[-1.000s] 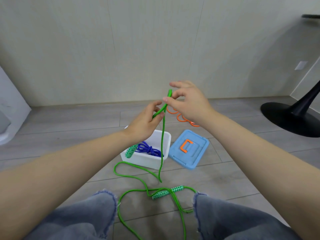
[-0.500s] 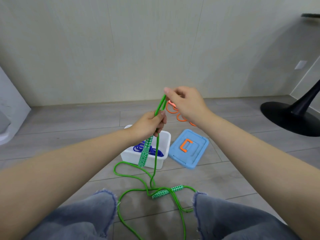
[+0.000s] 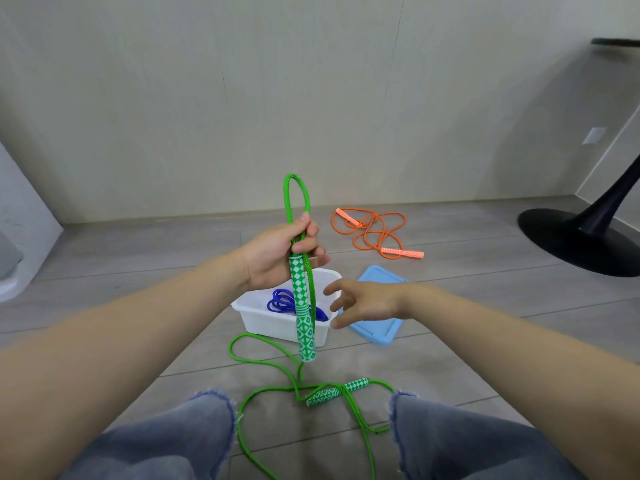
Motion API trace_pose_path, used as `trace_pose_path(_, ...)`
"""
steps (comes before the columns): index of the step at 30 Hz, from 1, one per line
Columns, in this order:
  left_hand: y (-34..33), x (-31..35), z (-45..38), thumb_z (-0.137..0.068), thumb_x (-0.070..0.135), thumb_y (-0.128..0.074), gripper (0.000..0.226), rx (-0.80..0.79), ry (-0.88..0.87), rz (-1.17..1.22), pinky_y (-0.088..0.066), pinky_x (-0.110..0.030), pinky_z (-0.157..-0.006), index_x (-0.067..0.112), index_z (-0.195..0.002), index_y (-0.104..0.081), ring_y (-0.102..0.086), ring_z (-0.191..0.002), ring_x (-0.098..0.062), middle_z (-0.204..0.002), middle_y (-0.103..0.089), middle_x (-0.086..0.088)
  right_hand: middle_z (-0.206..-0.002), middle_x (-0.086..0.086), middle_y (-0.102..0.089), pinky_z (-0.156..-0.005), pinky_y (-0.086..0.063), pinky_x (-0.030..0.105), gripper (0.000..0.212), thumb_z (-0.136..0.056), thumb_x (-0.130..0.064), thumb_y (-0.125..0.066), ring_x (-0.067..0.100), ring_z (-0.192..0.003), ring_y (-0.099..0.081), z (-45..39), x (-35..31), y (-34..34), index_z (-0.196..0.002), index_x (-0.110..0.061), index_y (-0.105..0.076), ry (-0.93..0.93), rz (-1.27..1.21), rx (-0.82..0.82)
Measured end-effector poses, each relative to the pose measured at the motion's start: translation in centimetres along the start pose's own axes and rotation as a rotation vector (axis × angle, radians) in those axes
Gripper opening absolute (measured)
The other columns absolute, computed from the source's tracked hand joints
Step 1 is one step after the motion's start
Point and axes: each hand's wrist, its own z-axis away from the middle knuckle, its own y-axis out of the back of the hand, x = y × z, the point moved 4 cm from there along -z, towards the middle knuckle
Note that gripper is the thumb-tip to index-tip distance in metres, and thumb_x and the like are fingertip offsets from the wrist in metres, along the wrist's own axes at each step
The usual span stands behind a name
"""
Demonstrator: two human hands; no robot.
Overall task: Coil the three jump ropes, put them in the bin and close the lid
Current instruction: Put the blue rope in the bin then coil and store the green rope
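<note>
While blue rope sits binned, my left hand grips green rope, barely coiled; right hand spread, empty; orange rope untouched.

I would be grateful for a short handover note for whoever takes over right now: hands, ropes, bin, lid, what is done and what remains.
Left hand grips the green rope at one handle, a loop standing above the fist; the rest trails on the floor with the second handle.
Right hand is open, holding nothing, beside the bin.
Blue rope lies coiled in the white bin.
Orange rope is loose on the floor behind.
Blue lid lies off, right of the bin.
Left: coil green, coil orange, bin both, close lid.
</note>
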Motion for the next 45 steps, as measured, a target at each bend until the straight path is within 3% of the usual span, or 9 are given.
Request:
trace_pose_path(3, -0.5, 0.4, 0.3, -0.104, 0.034, -0.031, 0.039, -0.016, -0.013, 0.111, -0.054, -0.039, -0.090, 0.014, -0.076, -0.049, -0.054, -0.060, -0.017, -0.048, -0.034, 0.004, -0.137, -0.005, -0.053, -0.110, -0.037, 0.032, 0.063, -0.080, -0.031, -0.075, 0.008, -0.123, -0.050, -0.2, -0.5, -0.3, -0.136, -0.034, -0.046, 0.051, -0.082, -0.031)
trace_pose_path(9, -0.8, 1.5, 0.3, -0.103, 0.036, -0.034, 0.035, 0.004, -0.059, 0.270, -0.057, -0.030, -0.071, 0.016, -0.079, -0.049, -0.052, -0.052, -0.012, -0.048, -0.036, 0.006, -0.102, -0.011, -0.071, -0.117, -0.029, 0.039, 0.014, -0.076, -0.018, -0.068, 0.008, -0.116, -0.056, -0.2, -0.3, -1.5, -0.086, -0.026, -0.073, 0.038, -0.186, -0.213)
trace_pose_path(16, -1.6, 2.9, 0.5, -0.102, 0.039, -0.035, 0.034, -0.058, -0.087, 0.406, -0.047, -0.019, -0.053, 0.018, -0.078, -0.049, -0.034, -0.045, -0.006, -0.048, -0.029, 0.007, -0.135, -0.011, -0.056, -0.111, -0.038, 0.033, 0.049, -0.088, -0.006, -0.061, 0.008, -0.128, -0.050, 0.0, -2.4, -1.5, -0.125, -0.037, -0.052, 0.173, -0.242, -0.122)
trace_pose_path(21, -4.2, 4.3, 0.7, -0.101, 0.039, -0.034, 0.033, -0.199, -0.102, 0.379, -0.033, -0.012, -0.039, 0.019, -0.079, -0.048, -0.023, -0.042, -0.004, -0.049, -0.029, 0.006, -0.130, 0.007, -0.062, -0.113, -0.036, 0.033, 0.022, -0.092, -0.012, -0.060, 0.015, -0.127, -0.053, 0.1, -3.8, -1.4, -0.111, -0.007, -0.068, 0.169, -0.243, -0.179)
trace_pose_path(25, -1.7, 4.3, 0.4, -0.101, 0.037, -0.034, 0.031, -0.124, -0.095, 0.271, -0.023, -0.012, -0.035, 0.020, -0.079, -0.048, -0.023, -0.039, -0.003, -0.050, -0.028, 0.007, -0.108, -0.003, -0.070, -0.106, -0.036, 0.030, 0.011, -0.077, -0.024, -0.066, 0.010, -0.111, -0.060, 0.7, 0.6, -0.5, -0.084, -0.023, -0.074, -0.068, 0.046, -0.271)
trace_pose_path(31, 4.9, 2.4, -0.2, -0.102, 0.020, -0.037, 0.021, 0.309, -0.070, 0.065, -0.035, -0.015, -0.041, 0.012, -0.107, -0.056, -0.034, -0.042, -0.006, -0.055, -0.039, 0.006, -0.093, -0.007, -0.072, -0.095, -0.045, 0.028, 0.017, -0.085, -0.032, -0.062, 0.010, -0.093, -0.062, 2.5, 5.9, 4.3, -0.082, -0.019, -0.073, -0.253, 0.336, 0.055)
trace_pose_path(35, 6.4, 1.0, -0.5, -0.103, 0.012, -0.035, 0.024, 0.393, 0.020, -0.055, -0.043, -0.017, -0.044, 0.006, -0.113, -0.056, -0.041, -0.043, -0.005, -0.069, -0.046, 0.001, -0.073, 0.001, -0.063, -0.074, -0.048, 0.031, 0.021, -0.095, -0.028, -0.053, 0.019, -0.074, -0.067, 2.8, 3.9, 6.6, -0.085, -0.019, -0.069, 0.016, 0.135, 0.447)
trace_pose_path(38, 6.0, 0.4, -0.6, -0.103, 0.010, -0.034, 0.026, 0.369, 0.076, -0.200, -0.033, -0.015, -0.039, 0.005, -0.115, -0.057, -0.034, -0.041, -0.004, -0.070, -0.045, 0.002, -0.066, 0.003, -0.041, -0.052, -0.049, 0.031, 0.024, -0.097, -0.029, -0.051, 0.017, -0.055, -0.050, 3.4, -0.3, 7.5, -0.097, -0.017, -0.071, 0.217, -0.082, 0.634)
trace_pose_path(45, 3.3, -0.4, -0.4, -0.097, 0.036, -0.050, 0.023, 0.190, 0.132, -0.296, -0.019, -0.016, -0.041, 0.016, -0.105, -0.058, -0.024, -0.046, -0.006, -0.063, -0.031, 0.008, -0.058, -0.002, -0.029, -0.047, -0.020, 0.025, 0.027, -0.097, -0.020, -0.034, 0.011, -0.048, -0.021, 3.4, -6.9, 6.2, -0.084, -0.008, -0.055, 0.272, -0.386, 0.437)
